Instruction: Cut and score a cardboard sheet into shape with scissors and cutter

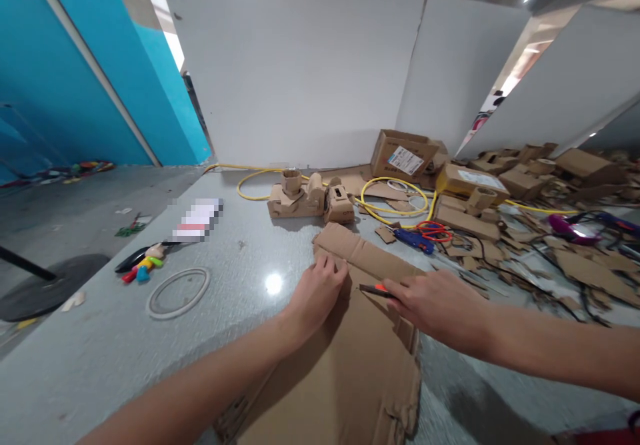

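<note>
A large piece of brown cardboard (350, 365) with torn edges lies on the table in front of me, with a creased strip along its far end. My left hand (320, 285) bears down on its upper left part, fingers bent and close together. In my right hand (430, 305) is a utility knife (376, 290) with a bit of orange showing. Its dark blade points left, over the cardboard close to the crease. Whether the tip cuts into the cardboard I cannot tell. Right-hand fingers hide most of the knife's handle.
Cardboard models (297, 198) stand beyond the sheet. Further right are a blue glue gun (415, 240), orange-handled scissors (434, 232), a yellow hose (367, 198), boxes (405, 155) and many scraps. A white ring (179, 293) and a colourful toy (145, 264) lie at left.
</note>
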Available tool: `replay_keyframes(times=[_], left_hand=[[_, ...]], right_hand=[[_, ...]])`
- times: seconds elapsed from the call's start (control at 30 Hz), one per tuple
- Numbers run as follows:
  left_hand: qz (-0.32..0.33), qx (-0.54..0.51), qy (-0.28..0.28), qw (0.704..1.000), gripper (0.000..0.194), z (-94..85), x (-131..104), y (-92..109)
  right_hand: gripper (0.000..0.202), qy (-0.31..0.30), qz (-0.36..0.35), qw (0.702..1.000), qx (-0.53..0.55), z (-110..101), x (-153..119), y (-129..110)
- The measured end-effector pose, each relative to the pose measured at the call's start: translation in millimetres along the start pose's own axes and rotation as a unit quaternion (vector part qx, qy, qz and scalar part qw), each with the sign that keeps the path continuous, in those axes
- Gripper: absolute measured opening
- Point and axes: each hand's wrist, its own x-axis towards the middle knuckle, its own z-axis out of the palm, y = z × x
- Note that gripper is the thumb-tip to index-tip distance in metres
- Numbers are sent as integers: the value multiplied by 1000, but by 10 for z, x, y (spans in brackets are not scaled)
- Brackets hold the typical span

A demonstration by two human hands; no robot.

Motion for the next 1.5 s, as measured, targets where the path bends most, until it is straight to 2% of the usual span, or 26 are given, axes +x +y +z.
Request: replay_keyframes(times=[0.43, 0.8, 1.0, 1.2, 1.37, 1.5], left_hand=[[1, -2, 14, 1000, 38, -4, -32, -3], [-7, -5, -10, 1000, 44, -64, -39, 10], [-7, 10, 10, 1000, 40, -55, -29, 23], [4, 16, 11, 1000, 42, -34, -9, 12], [-1, 35, -1, 999, 44, 21, 25, 29], [2, 35, 6, 999, 45, 57, 33, 38]], right_hand=[[18, 13, -13, 1000, -18, 39, 88, -49], [23, 23, -22, 999, -7, 22, -31, 21], [13, 21, -42, 999, -21, 51, 43, -2], [23, 87, -69, 992, -52, 237, -23, 74], [33, 68, -63, 994, -53, 343, -100, 129], [34, 52, -65, 996, -41, 284, -92, 124]])
